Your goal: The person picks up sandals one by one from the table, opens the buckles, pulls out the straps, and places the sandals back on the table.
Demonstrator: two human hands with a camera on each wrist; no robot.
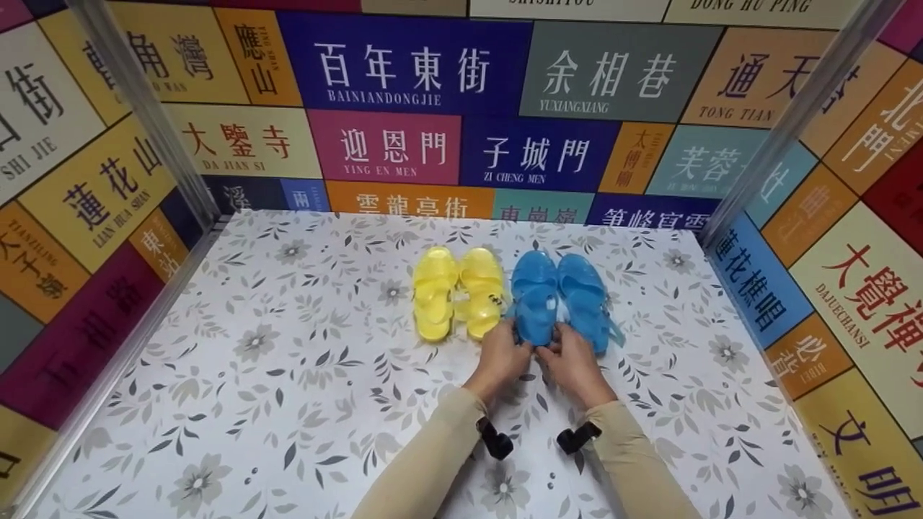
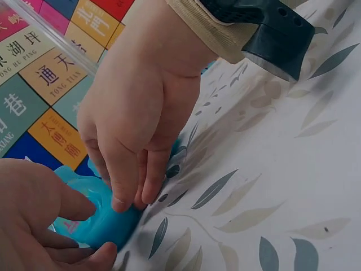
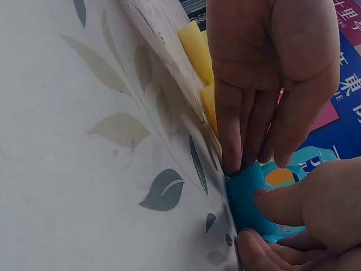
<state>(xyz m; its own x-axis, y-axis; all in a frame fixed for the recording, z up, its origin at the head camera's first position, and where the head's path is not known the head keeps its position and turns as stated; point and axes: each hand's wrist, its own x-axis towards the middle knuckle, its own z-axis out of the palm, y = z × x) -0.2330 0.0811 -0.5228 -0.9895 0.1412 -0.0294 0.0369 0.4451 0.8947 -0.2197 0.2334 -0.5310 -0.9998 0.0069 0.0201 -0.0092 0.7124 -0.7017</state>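
Note:
Two blue sandals stand side by side on the floral surface; the left blue sandal (image 1: 535,299) has its heel toward me. My left hand (image 1: 502,355) holds that heel from the left side, fingertips low near the surface. From the other side my right hand (image 1: 573,360) grips the same heel, its fingers between the two shoes. Close up, both hands meet round the blue heel (image 2: 113,226) in the left wrist view. The right blue sandal (image 1: 583,288) has its strap end sticking out to the right. Fingers partly hide both sandals.
A pair of yellow sandals (image 1: 435,295) stands just left of the blue pair, near my left hand. The white floral surface (image 1: 288,404) is bounded by sign-patterned walls (image 1: 404,72) at the back and both sides, with clear corner strips.

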